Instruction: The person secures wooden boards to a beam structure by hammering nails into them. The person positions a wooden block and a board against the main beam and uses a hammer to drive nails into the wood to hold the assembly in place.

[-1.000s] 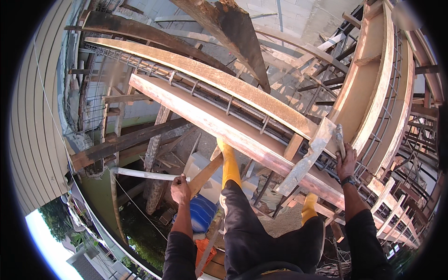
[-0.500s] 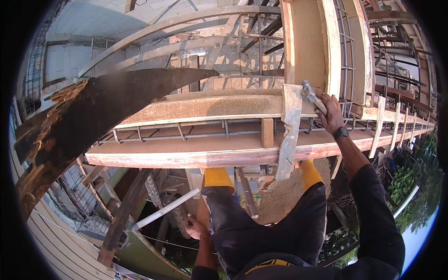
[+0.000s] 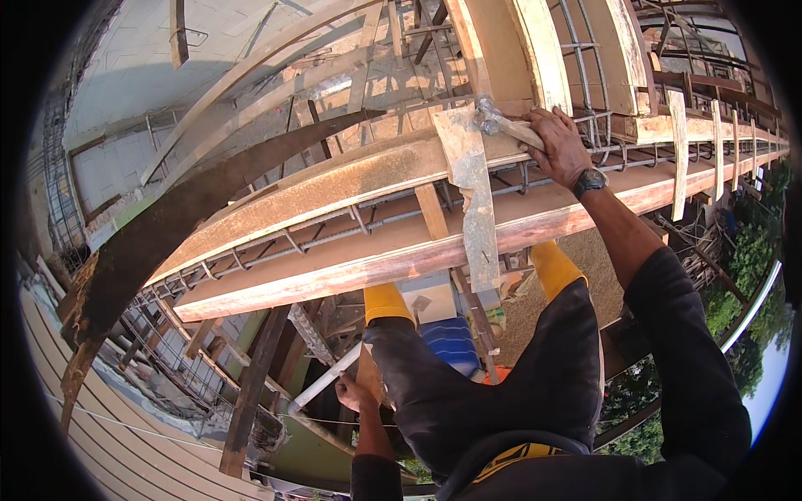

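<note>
My right hand [image 3: 558, 149], with a watch at its wrist, is closed round the wooden handle of a hammer [image 3: 487, 115]. The hammer's metal head lies over the upper end of a rough, grey-stained wooden strip [image 3: 478, 209]. That strip spans the long trough-shaped timber form [image 3: 401, 269]. Steel reinforcing bars [image 3: 359, 219] run inside the form, and a short wooden block [image 3: 432, 211] stands across it. Low at my left side, my left hand [image 3: 357, 392] has its fingers curled beside a brown wooden piece [image 3: 370, 374]; what they hold, if anything, is hidden.
A dark, splintered plank [image 3: 200, 200] slants across the left. Another form [image 3: 501, 50] joins from the far side. Several upright strips [image 3: 678, 154] line the right stretch. Beneath me are a white pipe [image 3: 326, 380], a blue sack [image 3: 451, 344] and sand [image 3: 585, 288]. My yellow boots [image 3: 558, 267] show below the form.
My view has turned and shifted, so the form now slopes up to the right. My right hand keeps its grip on the hammer at the strip's top. The blue sack has come into view.
</note>
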Available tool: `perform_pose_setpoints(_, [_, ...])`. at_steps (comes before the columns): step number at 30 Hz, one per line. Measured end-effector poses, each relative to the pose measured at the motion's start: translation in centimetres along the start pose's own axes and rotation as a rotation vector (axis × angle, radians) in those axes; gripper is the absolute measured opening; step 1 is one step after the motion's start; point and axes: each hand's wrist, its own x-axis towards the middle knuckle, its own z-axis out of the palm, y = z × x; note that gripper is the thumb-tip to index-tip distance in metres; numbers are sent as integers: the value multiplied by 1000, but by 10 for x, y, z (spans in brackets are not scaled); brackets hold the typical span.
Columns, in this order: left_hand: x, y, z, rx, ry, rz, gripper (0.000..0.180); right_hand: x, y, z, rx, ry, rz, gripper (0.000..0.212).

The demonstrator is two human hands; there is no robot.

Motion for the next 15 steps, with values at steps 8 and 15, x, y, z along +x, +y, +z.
perform_pose_setpoints(8, [16, 8, -14, 210, -328, -19, 49, -2, 2, -5, 82, 10, 55, 35])
perform_pose_setpoints(15, [1, 237, 58, -241, -438, 846, 29, -13, 10, 7, 27, 61, 28, 46])
